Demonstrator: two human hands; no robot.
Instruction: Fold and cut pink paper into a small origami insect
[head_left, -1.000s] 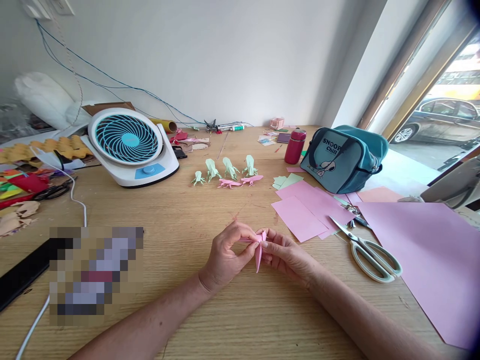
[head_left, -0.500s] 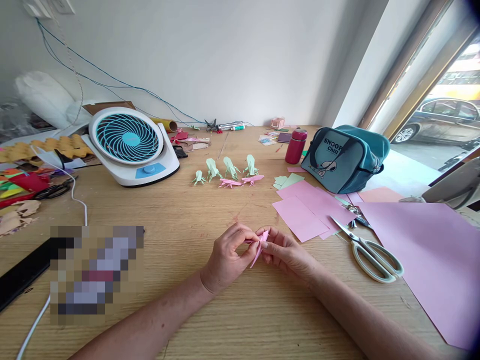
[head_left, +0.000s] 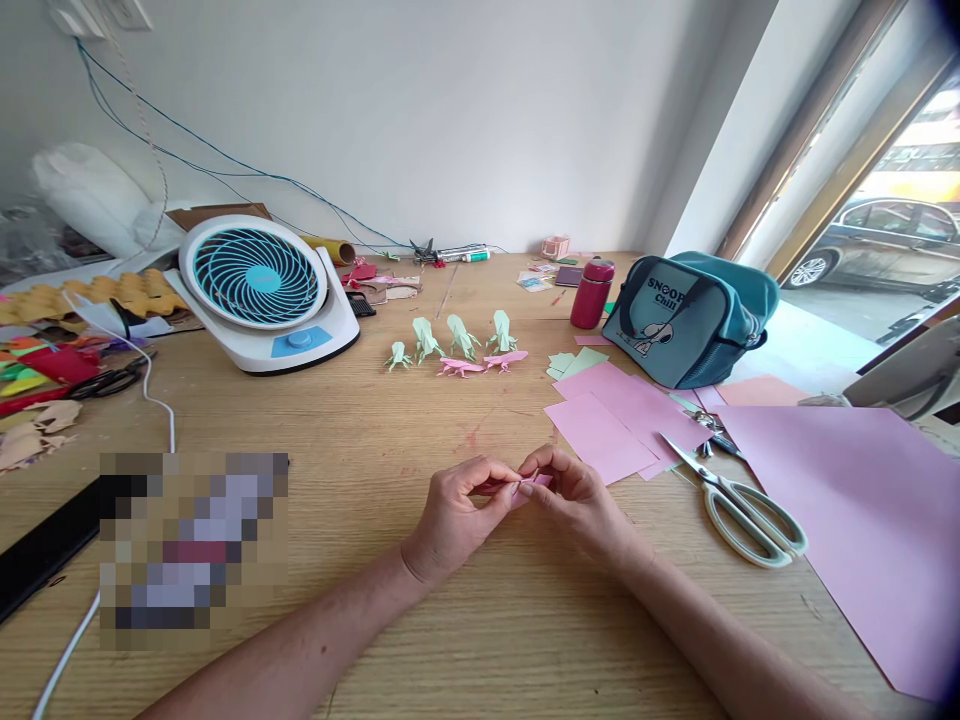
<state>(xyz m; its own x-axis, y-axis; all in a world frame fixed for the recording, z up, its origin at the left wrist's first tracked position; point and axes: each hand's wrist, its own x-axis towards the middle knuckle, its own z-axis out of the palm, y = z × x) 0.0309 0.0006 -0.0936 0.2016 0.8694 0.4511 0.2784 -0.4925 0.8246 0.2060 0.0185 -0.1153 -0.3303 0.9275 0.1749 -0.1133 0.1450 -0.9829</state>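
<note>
A small piece of folded pink paper is pinched between my two hands above the wooden table. My left hand grips its left end between thumb and fingers. On the other side, my right hand has thumb and forefinger closed on it. Much of the paper is hidden by the fingers. Beyond the hands stand several pale green folded-paper insects, with two pink folded-paper figures in front of them.
Pink sheets and cream-handled scissors lie to the right, with a large pink sheet beyond. A red bottle and a teal bag stand behind. At left are a fan and a white cable.
The pink paper has turned from steeply slanted to nearly level, and less of it shows. My right hand has shifted its grip, its fingers now arched higher over the paper.
</note>
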